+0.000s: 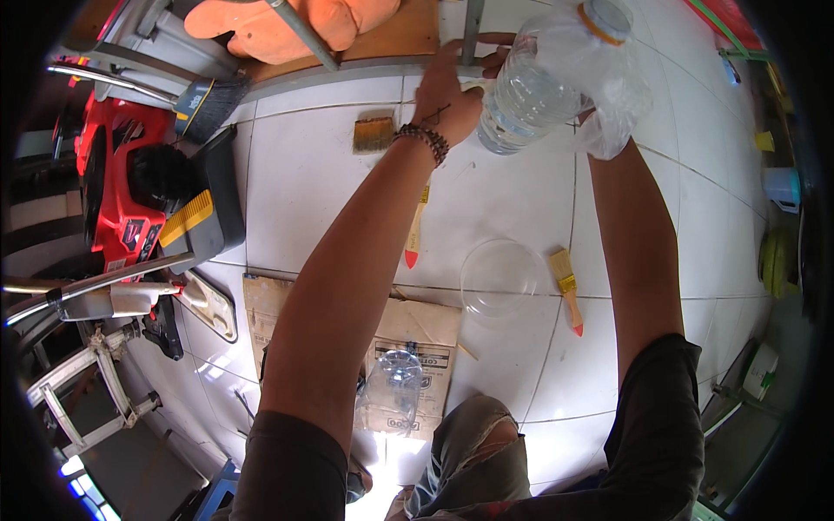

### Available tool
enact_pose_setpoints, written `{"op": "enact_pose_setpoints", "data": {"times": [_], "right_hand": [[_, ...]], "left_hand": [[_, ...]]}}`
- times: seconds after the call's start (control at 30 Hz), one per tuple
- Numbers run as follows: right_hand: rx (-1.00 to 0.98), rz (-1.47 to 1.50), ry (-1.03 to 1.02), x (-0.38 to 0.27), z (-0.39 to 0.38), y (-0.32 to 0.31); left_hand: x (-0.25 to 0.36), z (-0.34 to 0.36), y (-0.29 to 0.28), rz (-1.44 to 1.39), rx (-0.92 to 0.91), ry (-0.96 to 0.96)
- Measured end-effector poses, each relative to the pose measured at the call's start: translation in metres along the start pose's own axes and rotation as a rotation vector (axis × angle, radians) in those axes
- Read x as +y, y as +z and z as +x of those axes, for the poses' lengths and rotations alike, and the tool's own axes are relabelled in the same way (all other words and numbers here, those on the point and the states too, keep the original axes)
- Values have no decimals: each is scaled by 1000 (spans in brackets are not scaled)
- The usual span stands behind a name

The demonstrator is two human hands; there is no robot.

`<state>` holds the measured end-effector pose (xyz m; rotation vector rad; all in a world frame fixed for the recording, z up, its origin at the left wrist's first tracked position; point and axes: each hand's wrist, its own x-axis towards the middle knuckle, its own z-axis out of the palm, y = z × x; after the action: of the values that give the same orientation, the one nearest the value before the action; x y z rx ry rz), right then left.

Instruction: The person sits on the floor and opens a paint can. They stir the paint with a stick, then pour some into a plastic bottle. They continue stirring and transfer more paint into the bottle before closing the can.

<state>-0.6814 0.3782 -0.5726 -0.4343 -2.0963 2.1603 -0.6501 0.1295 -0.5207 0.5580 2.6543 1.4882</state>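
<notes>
My left hand [447, 100], with a beaded bracelet at its wrist, reaches to the grey metal frame [365, 71] at the far side. Its thumb stands apart from the index finger, and no held thing shows. Stretched and separated fingers of my right hand [495, 59] come out beyond a large clear water bottle [530, 91]; the rest of that hand is hidden behind it. A crumpled clear plastic bag [612, 95] hangs by the bottle's cap. Near my left wrist lie a wide brush [373, 133] with brown bristles and a narrow paintbrush [414, 234] partly under my forearm.
Between my arms lie a clear round plastic lid [499, 278] and another paintbrush [566, 291]. A clear plastic container [395, 391] rests on flattened cardboard [434, 326] near my knee. A dustpan [221, 200], broom head [208, 108] and ladder [87, 391] crowd the left. Orange cloth [295, 26] lies beyond the frame.
</notes>
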Motion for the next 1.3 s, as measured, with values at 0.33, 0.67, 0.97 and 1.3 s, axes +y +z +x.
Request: {"op": "enact_pose_setpoints", "data": {"times": [0.33,0.67,0.97,1.3], "right_hand": [[35,90,-31,-3,-30,-4],[293,66,11,19,-182,40],[244,179,-121,4,-192,65],[196,312,-179,15,-201,69]], "left_hand": [[-16,12,-14,399,-193,71],[-41,-20,-6,422,103,268],[-10,-63,40,-104,126,-177],[18,-91,103,-722,177,-512]]}}
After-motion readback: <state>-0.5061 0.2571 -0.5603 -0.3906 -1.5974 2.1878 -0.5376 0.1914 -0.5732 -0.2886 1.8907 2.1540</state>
